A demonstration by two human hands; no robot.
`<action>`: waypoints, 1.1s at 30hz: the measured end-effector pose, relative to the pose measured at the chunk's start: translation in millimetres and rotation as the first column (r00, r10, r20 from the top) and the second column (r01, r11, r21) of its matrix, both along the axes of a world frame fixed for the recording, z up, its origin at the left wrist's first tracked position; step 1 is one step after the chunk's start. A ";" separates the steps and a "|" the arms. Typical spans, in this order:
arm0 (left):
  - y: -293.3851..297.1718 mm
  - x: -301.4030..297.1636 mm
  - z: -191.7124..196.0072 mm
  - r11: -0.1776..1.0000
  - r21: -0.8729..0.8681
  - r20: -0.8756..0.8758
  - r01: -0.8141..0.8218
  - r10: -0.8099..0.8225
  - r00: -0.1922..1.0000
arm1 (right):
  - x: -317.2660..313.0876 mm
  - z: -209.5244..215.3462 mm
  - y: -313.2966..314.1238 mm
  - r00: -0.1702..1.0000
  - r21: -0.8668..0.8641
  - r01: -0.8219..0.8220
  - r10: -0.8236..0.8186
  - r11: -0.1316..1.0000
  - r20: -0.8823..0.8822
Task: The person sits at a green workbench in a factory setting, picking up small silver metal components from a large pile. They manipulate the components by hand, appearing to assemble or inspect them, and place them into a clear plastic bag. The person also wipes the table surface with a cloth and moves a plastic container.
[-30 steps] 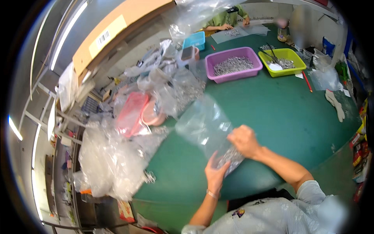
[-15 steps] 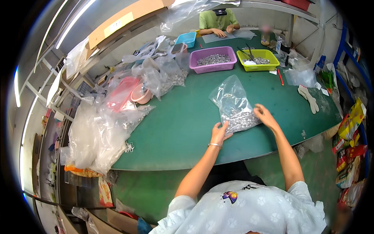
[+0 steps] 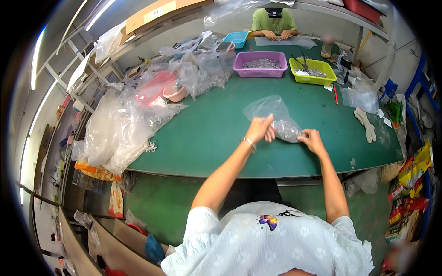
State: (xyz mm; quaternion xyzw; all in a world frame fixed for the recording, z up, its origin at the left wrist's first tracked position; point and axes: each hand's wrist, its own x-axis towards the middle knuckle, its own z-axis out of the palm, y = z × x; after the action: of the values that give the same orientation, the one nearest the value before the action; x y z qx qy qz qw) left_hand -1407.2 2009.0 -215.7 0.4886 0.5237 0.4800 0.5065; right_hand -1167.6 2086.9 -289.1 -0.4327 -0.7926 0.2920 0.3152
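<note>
A clear plastic bag (image 3: 287,130) filled with small silvery metal pieces lies on the green table in front of me. Its loose, unfilled end (image 3: 264,106) spreads away to the upper left. At the bag's lower right corner, my right hand (image 3: 313,141) is closed, pinching the plastic between thumb and fingers. My left hand (image 3: 260,129) is over the bag's left edge, its thumb apart from loosely bent fingers that are slightly blurred. No grip on the plastic shows in that hand.
Beyond the bag stand a purple basin (image 3: 260,72) and a yellow-green basin (image 3: 317,80), both with metal pieces. Plastic bags (image 3: 117,133) heap up at left. A white glove (image 3: 365,124) and red pen (image 3: 335,95) lie at right. Across the table (image 3: 202,147) sits a person (image 3: 275,24).
The filled bag has shifted away from the table's near edge and tilted, its contents more bunched. My left hand has risen along its left side; my right hand now grips its right corner.
</note>
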 end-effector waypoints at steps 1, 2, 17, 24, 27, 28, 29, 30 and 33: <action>8.5 -3.3 6.8 0.998 0.055 0.032 -0.011 0.009 0.999 | -3.2 8.4 1.7 0.996 -0.033 -0.031 0.028 0.999 -0.081; 14.8 -7.0 12.9 0.998 0.064 0.033 -0.016 0.014 0.999 | -3.7 17.3 3.0 0.998 -0.043 -0.021 0.018 0.999 -0.063; 100.0 -38.7 110.6 0.966 0.197 0.252 -0.165 0.113 0.961 | -38.8 145.6 51.4 0.935 0.221 0.349 -0.324 0.911 -0.144; 102.2 -51.9 122.3 0.981 0.182 0.334 -0.066 0.001 0.942 | -39.6 174.5 59.4 0.954 0.473 0.298 -0.257 0.829 -0.152; 98.8 -57.8 126.9 0.977 0.208 0.355 -0.049 -0.029 0.935 | -41.2 185.9 55.5 0.954 0.454 0.260 -0.155 0.852 -0.256; 97.6 -59.0 127.8 0.977 0.210 0.384 -0.038 -0.047 0.922 | -41.5 188.3 56.2 0.948 0.455 0.244 -0.111 0.856 -0.300; 96.2 -60.3 128.2 0.977 0.212 0.414 -0.027 -0.065 0.908 | -43.4 187.2 58.3 0.945 0.429 0.240 -0.107 0.871 -0.310; 95.0 -61.6 126.6 0.986 0.162 0.452 -0.036 -0.042 0.891 | -45.3 185.5 58.5 0.942 0.400 0.234 -0.105 0.886 -0.318; 88.8 -64.9 122.4 0.998 0.047 0.521 -0.034 0.004 0.853 | -48.4 183.0 58.9 0.941 0.395 0.253 -0.129 0.883 -0.314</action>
State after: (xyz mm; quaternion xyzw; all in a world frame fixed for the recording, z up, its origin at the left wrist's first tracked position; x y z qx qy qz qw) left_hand -1472.1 2097.8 -93.3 0.3490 0.3587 0.6135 0.6109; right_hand -1216.0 2145.7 -106.1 -0.3839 -0.7380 0.1354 0.5382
